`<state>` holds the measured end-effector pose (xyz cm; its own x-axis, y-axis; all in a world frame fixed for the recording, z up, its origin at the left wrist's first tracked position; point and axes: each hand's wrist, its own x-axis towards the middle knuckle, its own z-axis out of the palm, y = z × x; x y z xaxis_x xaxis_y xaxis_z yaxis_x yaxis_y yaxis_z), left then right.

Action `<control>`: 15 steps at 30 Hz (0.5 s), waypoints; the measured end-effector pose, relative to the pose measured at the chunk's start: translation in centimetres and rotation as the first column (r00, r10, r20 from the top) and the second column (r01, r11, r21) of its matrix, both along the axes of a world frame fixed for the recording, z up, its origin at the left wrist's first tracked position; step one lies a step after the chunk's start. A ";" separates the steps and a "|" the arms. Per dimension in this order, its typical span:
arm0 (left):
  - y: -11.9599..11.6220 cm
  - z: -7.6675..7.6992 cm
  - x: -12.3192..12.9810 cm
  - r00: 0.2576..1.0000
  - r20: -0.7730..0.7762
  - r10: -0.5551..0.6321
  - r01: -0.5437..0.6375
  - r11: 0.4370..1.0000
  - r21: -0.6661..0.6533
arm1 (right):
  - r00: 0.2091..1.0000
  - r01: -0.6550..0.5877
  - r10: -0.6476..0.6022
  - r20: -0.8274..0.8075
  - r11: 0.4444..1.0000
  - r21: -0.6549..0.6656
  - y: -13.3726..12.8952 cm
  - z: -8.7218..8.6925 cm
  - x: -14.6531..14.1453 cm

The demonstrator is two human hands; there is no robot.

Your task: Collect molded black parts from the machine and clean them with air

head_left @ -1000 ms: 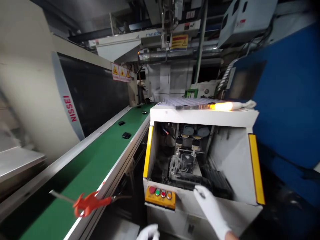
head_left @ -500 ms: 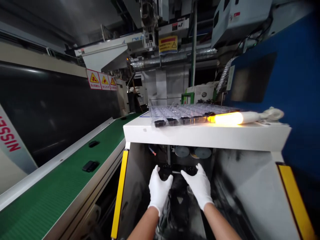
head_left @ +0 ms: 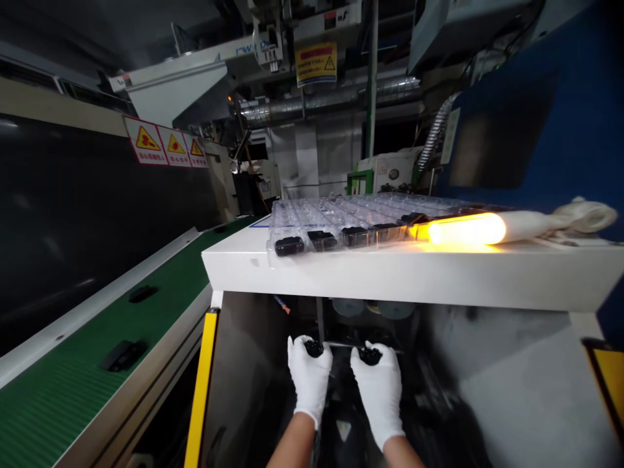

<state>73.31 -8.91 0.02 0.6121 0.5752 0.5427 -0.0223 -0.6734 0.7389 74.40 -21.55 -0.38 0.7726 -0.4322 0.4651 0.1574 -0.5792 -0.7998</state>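
Note:
Both hands wear white gloves and reach into the dark opening of a machine below a white shelf. My left hand (head_left: 311, 377) has its thumb and fingers curled round a small black part (head_left: 313, 348). To its right, my right hand (head_left: 379, 383) grips a second black part (head_left: 370, 355) in the same way. The two hands are apart, with a gap between them. Much of each part is hidden by the gloves.
Above the hands, the white shelf (head_left: 390, 276) bears a clear plastic tray (head_left: 322, 218) with black parts and a glowing lamp (head_left: 468, 230). At left, a green conveyor (head_left: 73, 364) carries black pieces. Yellow bars (head_left: 201, 390) flank the opening.
Both hands have gone from open to closed round black parts, which now show between the fingers. The view has moved closer to the shelf.

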 end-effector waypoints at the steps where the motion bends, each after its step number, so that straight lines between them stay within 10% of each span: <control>1: 0.1 0.0 0.1 1.000 -0.001 0.002 -0.002 1.000 -0.016 | 1.000 0.007 -0.007 -0.001 1.000 0.007 0.0 -0.1 0.1; 11: 0.4 0.0 0.6 0.999 -0.022 -0.029 0.028 0.999 -0.042 | 1.000 0.009 -0.009 0.002 1.000 0.024 0.3 -0.4 0.3; 15: 0.7 0.0 0.0 0.996 -0.091 -0.003 0.017 0.988 0.156 | 1.000 -0.010 0.010 -0.005 0.998 -0.068 -0.2 -0.3 0.4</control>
